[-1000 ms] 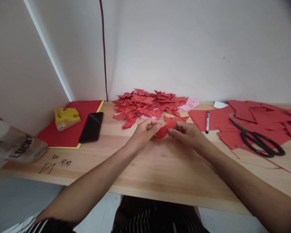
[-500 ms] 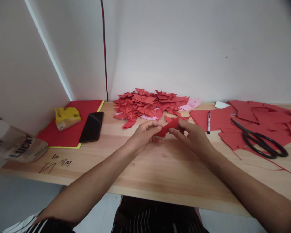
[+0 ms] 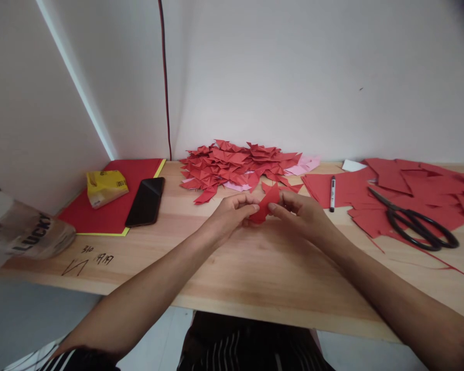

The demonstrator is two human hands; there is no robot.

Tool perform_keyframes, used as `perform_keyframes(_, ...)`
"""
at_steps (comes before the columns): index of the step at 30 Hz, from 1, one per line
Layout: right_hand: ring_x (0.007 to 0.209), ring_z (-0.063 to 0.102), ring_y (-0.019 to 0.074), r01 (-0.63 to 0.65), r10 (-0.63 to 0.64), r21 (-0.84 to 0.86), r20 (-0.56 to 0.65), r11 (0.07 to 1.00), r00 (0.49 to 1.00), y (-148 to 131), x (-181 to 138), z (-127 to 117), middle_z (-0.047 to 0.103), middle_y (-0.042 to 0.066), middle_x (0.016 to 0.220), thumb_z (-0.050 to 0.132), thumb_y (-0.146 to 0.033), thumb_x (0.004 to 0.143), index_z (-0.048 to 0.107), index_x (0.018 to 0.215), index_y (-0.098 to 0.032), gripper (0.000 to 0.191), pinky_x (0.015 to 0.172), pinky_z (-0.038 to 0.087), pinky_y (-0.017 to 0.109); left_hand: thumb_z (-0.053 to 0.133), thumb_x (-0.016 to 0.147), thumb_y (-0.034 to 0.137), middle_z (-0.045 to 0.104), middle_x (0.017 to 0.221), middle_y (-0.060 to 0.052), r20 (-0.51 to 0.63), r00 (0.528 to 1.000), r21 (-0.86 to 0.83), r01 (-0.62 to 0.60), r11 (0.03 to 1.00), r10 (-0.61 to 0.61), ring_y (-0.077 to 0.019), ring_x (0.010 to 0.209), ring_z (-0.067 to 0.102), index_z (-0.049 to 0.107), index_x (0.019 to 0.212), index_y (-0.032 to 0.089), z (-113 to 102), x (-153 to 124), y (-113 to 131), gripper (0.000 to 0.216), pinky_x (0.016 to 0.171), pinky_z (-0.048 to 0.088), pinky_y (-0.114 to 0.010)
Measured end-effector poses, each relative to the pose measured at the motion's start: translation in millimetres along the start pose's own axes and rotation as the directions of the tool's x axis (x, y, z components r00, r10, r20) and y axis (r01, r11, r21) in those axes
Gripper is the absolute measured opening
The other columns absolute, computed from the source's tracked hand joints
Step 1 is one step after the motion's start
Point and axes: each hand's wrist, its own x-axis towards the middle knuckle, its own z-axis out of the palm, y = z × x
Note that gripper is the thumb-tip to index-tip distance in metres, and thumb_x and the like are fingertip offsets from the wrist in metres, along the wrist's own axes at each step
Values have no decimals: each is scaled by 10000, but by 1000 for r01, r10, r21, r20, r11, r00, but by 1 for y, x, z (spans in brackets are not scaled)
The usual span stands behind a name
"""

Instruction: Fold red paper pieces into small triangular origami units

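Note:
A small folded piece of red paper is held between my two hands above the table. My left hand pinches its left edge between thumb and fingers. On the other side, my right hand grips it with the thumb in front and the fingers partly hidden behind. Just beyond them lies a heap of folded red paper pieces, with some pink paper among them. One loose folded piece rests at the near right of the heap, partly behind the held paper.
To the right are flat red sheets, a marker and black-handled scissors. On the left lie a phone, a yellow packet on red sheets, and a cup. A cable runs down the wall.
The red paper has turned more upright between my hands, its tip now pointing upward. My right hand has shifted slightly to the left; both hands keep their hold.

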Motion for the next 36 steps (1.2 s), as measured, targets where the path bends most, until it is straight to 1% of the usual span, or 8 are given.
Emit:
perform_keyframes(7,648,531,145,-2,-1,63,40,998,999,0,1,-1,616,13,716,576,-390,875,640,796,-196,219,568,417,271,688,770,238,652,837,-58,16,1000,14,-12,1000,12,-117,714,609,638,863,117,0,0,0,160,646,530,-265)
perform_keyframes(14,655,554,144,-31,31,82,0,996,1000,2,1,-1,630,15,731,578,-374,880,619,791,-186,213,582,416,272,663,641,70,675,897,-55,94,995,-17,-10,1000,11,-130,785,633,647,917,134,-2,-2,2,284,698,522,-254)
perform_keyframes(18,655,577,144,-67,71,98,-35,993,997,4,2,-2,651,18,721,590,-361,868,628,818,-180,191,605,426,270,658,624,51,694,937,-73,96,995,16,-3,1000,2,-159,853,646,652,942,137,-3,-1,1,329,741,538,-287)
perform_keyframes(24,622,597,144,-145,133,233,66,962,989,4,4,-2,670,22,720,604,-385,853,649,881,-175,216,553,434,262,694,691,118,676,782,-50,19,1000,-1,-10,1000,10,-112,661,622,631,922,120,-7,4,-2,239,617,501,-237)
perform_keyframes(29,762,658,180,-82,7,280,258,957,966,2,4,-7,698,59,916,617,-290,828,615,1129,-195,315,591,495,278,695,697,113,670,785,-35,-58,997,78,-46,996,51,-92,638,600,653,896,122,-16,6,7,203,577,455,-208)
perform_keyframes(32,822,676,183,-16,-57,252,280,968,958,1,4,-13,686,76,1095,570,-217,834,540,1288,-255,456,625,531,293,691,709,120,673,790,-36,-26,997,196,-71,978,78,-79,657,582,698,861,119,-21,5,14,152,598,433,-199)
perform_keyframes(34,924,679,195,53,-110,211,266,976,958,0,3,-16,656,79,1218,555,-216,848,575,1257,-274,414,679,550,300,683,718,121,686,828,-50,12,996,259,-93,962,93,-88,702,592,714,854,120,-23,4,18,139,621,436,-206)
perform_keyframes(36,1006,671,209,107,-154,173,285,979,946,-1,2,-17,665,71,1221,551,-224,863,641,1150,-260,303,764,558,315,690,718,118,701,900,-71,35,995,277,-102,956,96,-107,757,614,714,902,123,-24,4,19,186,644,450,-217)
